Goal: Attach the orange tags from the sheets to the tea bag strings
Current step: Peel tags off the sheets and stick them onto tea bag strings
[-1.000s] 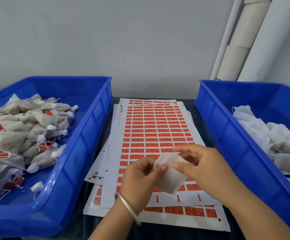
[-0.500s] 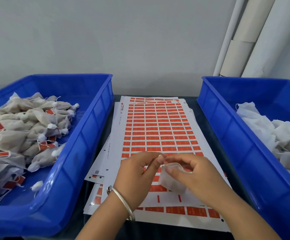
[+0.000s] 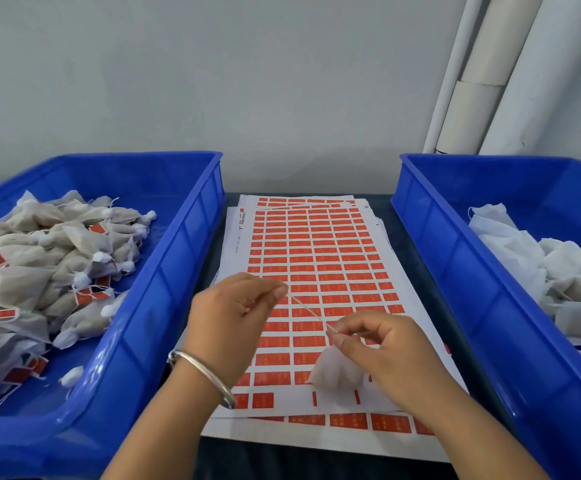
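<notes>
A stack of white sheets (image 3: 317,258) printed with rows of orange tags lies between two blue bins. Above the sheets my right hand (image 3: 382,351) holds a white tea bag (image 3: 334,374), which hangs below its fingers. A thin string (image 3: 308,310) runs taut from that hand up and left to my left hand (image 3: 233,317), which pinches the string's end between thumb and forefinger. A metal bangle sits on my left wrist.
The left blue bin (image 3: 178,271) holds several filled tea bags with orange tags on them. The right blue bin (image 3: 455,278) holds several white bags without tags. White rolls (image 3: 490,74) lean against the wall at the back right.
My hands were together on the tea bag; now the left hand has pulled away up and left, drawing the string out taut, while the right hand keeps the bag.
</notes>
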